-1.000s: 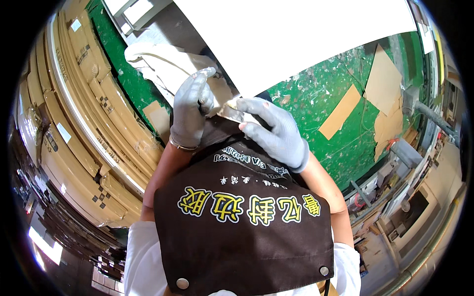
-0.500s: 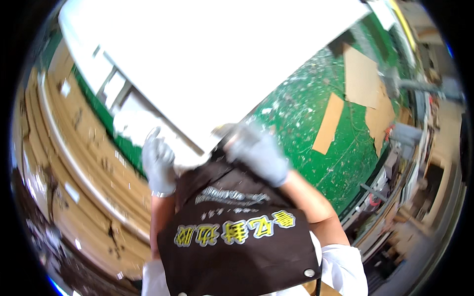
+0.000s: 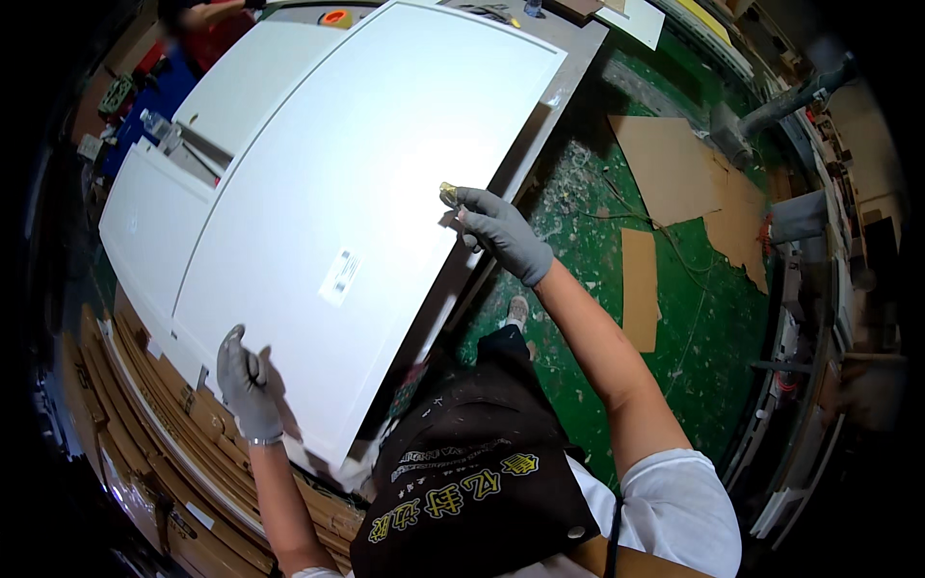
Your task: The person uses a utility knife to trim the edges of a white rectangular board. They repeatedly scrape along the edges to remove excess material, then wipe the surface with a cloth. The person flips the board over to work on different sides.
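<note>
A large white panel (image 3: 318, 222) with a small white label (image 3: 340, 276) lies before me on a workbench. My right hand (image 3: 506, 236), in a grey glove, is over the panel's right edge. Between its thumb and fingers it pinches a small shiny yellowish thing (image 3: 448, 194), too small to tell its kind. My left hand (image 3: 248, 385), gloved too, is at the panel's near left part, its fingers loosely bent and apart, holding nothing. Whether it touches the panel, I cannot tell.
More white panels (image 3: 145, 207) lie to the left, near a clear plastic bottle (image 3: 159, 127). Long cardboard packs (image 3: 183, 433) are stacked at the lower left. Flat cardboard sheets (image 3: 665, 169) lie on the green floor (image 3: 588, 289) at right. Another person's arm (image 3: 217, 12) shows at the far left.
My view has shifted, showing more of the panel and bench. Both hands have moved apart from in front of my apron; the right now holds the yellowish thing up over the panel.
</note>
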A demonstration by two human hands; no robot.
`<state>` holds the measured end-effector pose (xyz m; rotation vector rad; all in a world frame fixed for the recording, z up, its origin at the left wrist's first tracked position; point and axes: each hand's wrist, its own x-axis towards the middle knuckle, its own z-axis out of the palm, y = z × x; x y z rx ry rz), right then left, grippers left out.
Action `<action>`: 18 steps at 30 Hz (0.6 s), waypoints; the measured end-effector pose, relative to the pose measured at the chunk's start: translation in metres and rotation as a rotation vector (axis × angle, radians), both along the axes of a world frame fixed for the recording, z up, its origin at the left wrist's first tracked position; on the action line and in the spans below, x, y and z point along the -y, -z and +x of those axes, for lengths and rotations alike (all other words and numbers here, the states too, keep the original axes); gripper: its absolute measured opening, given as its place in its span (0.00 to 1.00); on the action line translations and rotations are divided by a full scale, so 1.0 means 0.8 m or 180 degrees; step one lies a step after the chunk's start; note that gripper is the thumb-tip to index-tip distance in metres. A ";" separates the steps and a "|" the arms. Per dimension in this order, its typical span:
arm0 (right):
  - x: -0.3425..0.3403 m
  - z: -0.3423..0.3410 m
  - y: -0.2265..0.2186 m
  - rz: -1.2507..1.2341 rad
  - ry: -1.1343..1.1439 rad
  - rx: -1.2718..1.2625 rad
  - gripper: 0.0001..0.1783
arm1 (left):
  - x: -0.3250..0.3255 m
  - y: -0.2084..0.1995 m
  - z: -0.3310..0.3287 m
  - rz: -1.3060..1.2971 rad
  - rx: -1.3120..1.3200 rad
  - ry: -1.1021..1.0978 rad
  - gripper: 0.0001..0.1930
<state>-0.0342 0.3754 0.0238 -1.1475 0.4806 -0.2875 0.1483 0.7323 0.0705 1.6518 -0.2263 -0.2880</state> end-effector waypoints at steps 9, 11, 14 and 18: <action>0.184 0.019 0.000 -0.0026 -0.0295 0.0113 0.29 | 0.238 0.087 0.104 0.1175 0.1110 -0.0442 0.13; 0.231 0.022 0.014 -0.0091 -0.0320 0.0192 0.30 | 0.249 0.092 0.114 0.1432 0.1270 -0.0503 0.13; 0.307 0.025 0.018 -0.0202 -0.0377 -0.0017 0.31 | 0.250 0.100 0.118 0.1628 0.1355 -0.0669 0.13; 0.404 0.024 0.035 -0.0246 -0.0222 0.0075 0.27 | 0.254 0.100 0.117 0.1551 0.1273 -0.0805 0.13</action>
